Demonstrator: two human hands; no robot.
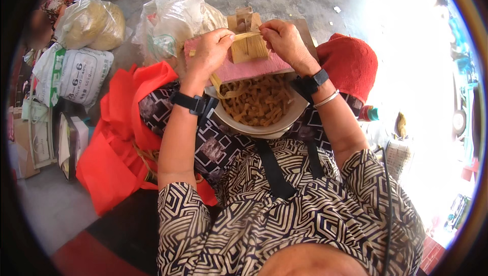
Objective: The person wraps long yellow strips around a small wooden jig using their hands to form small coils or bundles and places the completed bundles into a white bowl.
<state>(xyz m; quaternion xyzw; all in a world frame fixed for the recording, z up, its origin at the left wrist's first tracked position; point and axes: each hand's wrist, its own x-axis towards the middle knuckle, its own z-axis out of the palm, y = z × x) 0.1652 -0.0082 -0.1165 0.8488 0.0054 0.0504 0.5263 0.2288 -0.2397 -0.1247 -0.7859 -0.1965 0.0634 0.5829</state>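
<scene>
A flat, yellowish strip (247, 36) of what looks like plant fibre is stretched between my two hands. My left hand (214, 49) pinches one end, and a long tail of it hangs below that hand towards the bowl. My right hand (283, 41) pinches the other end. Beneath the strip stands a wooden block (249, 51) with a narrow slit, on a board covered in pink cloth (244, 70). A clear brownish upright piece (244, 18) sits at the block's far side. Nearer my body, a white bowl (256, 129) holds many small brown pieces (257, 102).
Clear plastic bags (171, 24) lie beyond my left hand, with a filled bag (91, 22) and a printed white sack (85, 73) farther left. Red fabric (114, 154) drapes beside my left leg. A red cloth (349, 66) covers my right knee.
</scene>
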